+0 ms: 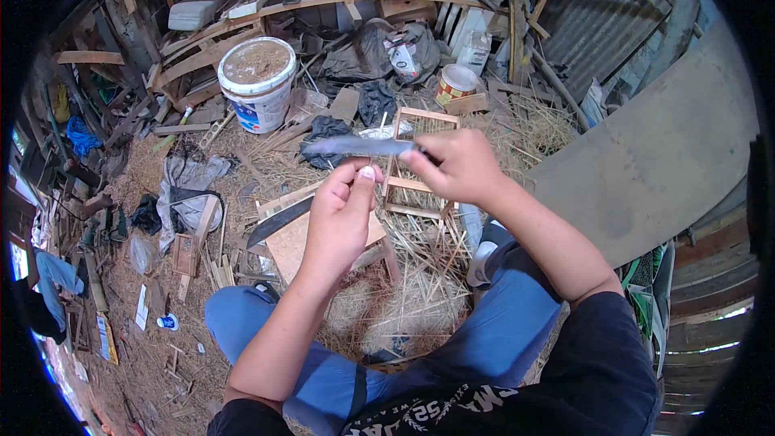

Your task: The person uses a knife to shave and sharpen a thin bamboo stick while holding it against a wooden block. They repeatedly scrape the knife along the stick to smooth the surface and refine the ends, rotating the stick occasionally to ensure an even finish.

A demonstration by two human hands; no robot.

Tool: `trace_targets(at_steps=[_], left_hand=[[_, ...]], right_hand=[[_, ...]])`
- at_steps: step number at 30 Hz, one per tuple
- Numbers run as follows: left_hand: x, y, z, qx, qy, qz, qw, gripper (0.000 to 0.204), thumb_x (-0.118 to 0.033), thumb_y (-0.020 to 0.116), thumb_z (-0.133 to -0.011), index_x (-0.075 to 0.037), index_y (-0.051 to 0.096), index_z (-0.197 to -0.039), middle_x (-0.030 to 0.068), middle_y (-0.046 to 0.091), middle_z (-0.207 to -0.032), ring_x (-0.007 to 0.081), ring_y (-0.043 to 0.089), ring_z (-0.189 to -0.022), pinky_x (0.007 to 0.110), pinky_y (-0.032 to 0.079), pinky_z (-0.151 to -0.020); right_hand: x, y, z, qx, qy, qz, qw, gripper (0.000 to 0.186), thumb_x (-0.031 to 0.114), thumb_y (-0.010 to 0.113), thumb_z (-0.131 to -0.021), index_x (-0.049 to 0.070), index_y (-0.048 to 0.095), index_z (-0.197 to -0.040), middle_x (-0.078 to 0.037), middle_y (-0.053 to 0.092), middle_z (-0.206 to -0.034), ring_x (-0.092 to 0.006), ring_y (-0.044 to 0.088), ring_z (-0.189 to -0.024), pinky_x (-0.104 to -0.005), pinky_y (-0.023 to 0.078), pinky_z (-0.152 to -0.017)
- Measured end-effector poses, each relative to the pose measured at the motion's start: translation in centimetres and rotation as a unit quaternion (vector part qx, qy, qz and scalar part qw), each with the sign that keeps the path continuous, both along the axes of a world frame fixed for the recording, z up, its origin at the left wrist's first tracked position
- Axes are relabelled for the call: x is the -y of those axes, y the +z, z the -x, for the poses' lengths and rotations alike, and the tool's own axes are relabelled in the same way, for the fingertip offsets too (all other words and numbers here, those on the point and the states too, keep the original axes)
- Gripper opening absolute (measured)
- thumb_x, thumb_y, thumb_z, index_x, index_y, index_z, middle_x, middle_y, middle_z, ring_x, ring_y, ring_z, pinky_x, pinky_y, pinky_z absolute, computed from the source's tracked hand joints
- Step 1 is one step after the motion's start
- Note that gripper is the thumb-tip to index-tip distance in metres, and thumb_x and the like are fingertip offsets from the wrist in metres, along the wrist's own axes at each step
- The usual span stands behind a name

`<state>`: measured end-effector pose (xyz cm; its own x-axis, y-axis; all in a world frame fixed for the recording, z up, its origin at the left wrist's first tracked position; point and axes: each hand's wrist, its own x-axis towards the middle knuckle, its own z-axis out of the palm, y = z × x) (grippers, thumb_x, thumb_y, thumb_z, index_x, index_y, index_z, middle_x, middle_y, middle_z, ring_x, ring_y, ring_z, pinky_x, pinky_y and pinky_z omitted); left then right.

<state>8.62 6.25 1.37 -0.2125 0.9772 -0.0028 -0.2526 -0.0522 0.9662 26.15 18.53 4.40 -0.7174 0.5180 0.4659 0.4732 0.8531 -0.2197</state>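
Note:
My right hand (448, 169) grips a knife (355, 147) by its dark handle; the blade, blurred, lies level just above the fingertips of my left hand (345, 211). That left hand is pinched around a small thin sliver, mostly hidden by the fingers. Below them stands a low wooden stool (286, 252) with a long dark blade (274, 224) across its corner. Behind my right hand is a small openwork frame (413, 211) of light wood and thin sticks.
A white bucket (260, 109), dark plastic bags (359, 64) and a small tub (454, 95) sit among scrap wood and straw. A large flat board (646, 153) leans on the right. Another person (60, 278) is at the far left edge. My bent legs (492, 331) flank the stool.

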Motion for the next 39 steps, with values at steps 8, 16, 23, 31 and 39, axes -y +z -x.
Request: trace_targets(at_steps=[8,16,23,31,39], left_hand=[[0.4,0.5,-0.1,0.023,-0.03,0.031,0.999,0.014,-0.02,0.05,-0.107,-0.009,0.058,-0.104,-0.0105,0.038,-0.063,-0.0006,0.026,-0.045,0.021,0.018,-0.04],[0.5,1.4,0.1,0.017,-0.069,-0.008,0.997,0.02,-0.027,0.048,-0.11,-0.01,0.056,-0.103,-0.0112,0.034,-0.062,-0.0014,0.024,-0.045,0.02,0.017,-0.039],[0.0,0.4,0.1,0.0,-0.023,0.018,1.0,0.019,-0.023,0.049,-0.109,-0.008,0.059,-0.103,-0.0105,0.037,-0.065,-0.0009,0.028,-0.05,0.02,0.021,-0.045],[-0.3,0.1,0.0,-0.037,-0.051,-0.026,0.998,0.018,-0.021,0.049,-0.109,-0.008,0.059,-0.102,-0.0096,0.038,-0.065,-0.0005,0.032,-0.054,0.02,0.023,-0.047],[-1.8,0.2,3.3,-0.007,0.02,-0.084,0.996,0.017,-0.028,0.046,-0.11,-0.013,0.052,-0.115,0.0009,0.063,-0.073,0.0039,0.05,-0.059,0.02,0.036,-0.052]], right_hand=[[1.1,0.3,0.6,0.013,0.074,-0.016,0.997,0.037,0.037,0.065,-0.092,0.008,0.062,-0.07,-0.014,0.061,-0.061,-0.0341,0.063,-0.055,-0.045,0.046,-0.049],[-5.4,1.0,-2.6,-0.081,-0.151,0.051,0.984,0.049,0.048,0.056,-0.099,0.007,0.065,-0.073,-0.015,0.063,-0.062,-0.0359,0.065,-0.058,-0.0465,0.05,-0.055],[0.6,0.2,0.1,0.024,0.016,0.051,0.998,0.047,0.046,0.059,-0.096,0.007,0.063,-0.071,-0.015,0.061,-0.061,-0.0363,0.065,-0.059,-0.047,0.049,-0.055],[-5.4,1.0,-1.6,-0.02,-0.222,0.114,0.968,0.059,0.054,0.051,-0.1,0.005,0.064,-0.07,-0.016,0.061,-0.06,-0.033,0.066,-0.063,-0.0474,0.05,-0.06],[-3.6,-1.0,-1.1,-0.131,-0.149,0.514,0.834,0.061,0.056,0.044,-0.105,0.01,0.053,-0.068,0.004,0.041,-0.058,-0.0091,0.037,-0.051,-0.0286,0.032,-0.049]])
